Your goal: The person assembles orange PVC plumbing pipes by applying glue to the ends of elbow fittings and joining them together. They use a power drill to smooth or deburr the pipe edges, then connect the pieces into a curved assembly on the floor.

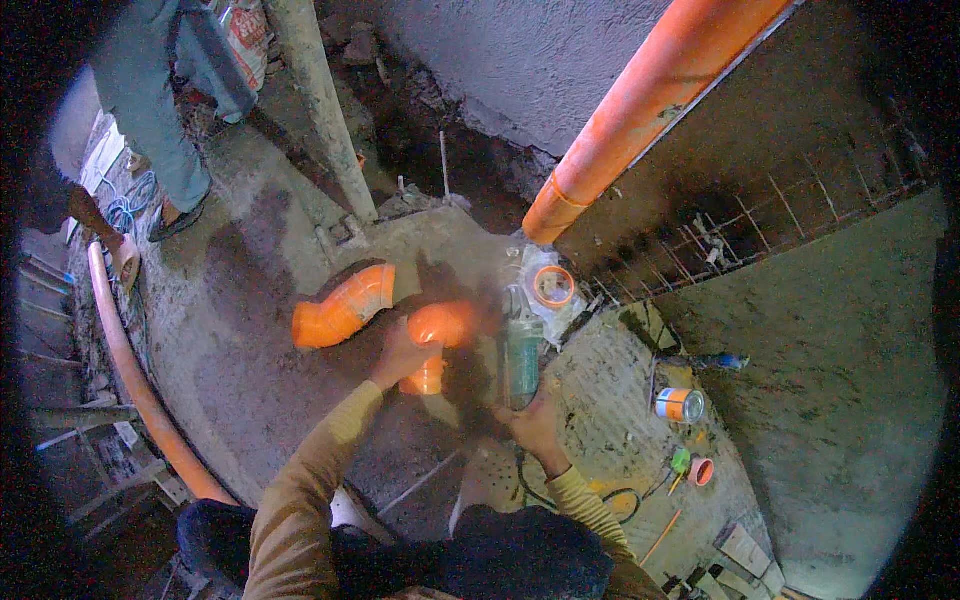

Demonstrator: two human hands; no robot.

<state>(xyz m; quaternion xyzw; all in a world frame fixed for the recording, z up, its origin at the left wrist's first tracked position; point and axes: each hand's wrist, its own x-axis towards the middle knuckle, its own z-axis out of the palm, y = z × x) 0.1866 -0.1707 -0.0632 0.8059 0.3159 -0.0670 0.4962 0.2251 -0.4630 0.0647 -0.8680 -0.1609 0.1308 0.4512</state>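
My left hand (405, 356) grips an orange plastic pipe elbow (428, 376) on the concrete floor, its upper part blurred. My right hand (535, 424) is wrapped round the rear of a green angle grinder (522, 360), whose front end points away from me. Haze hangs between the elbow and the grinder, so the grinder's disc cannot be made out. Just left of my left hand lies a second orange elbow fitting (345, 306). Beyond the grinder, an orange-rimmed pipe opening (553, 287) sits in a pale patch.
A long orange pipe (620, 110) slants to the upper right. An orange-labelled can (680, 405) and small pink-orange pipe piece (702, 472) lie right. A black cable (530, 485) loops near my right forearm. Another person's hand (126, 262) is beside a curved pipe (150, 390) at left.
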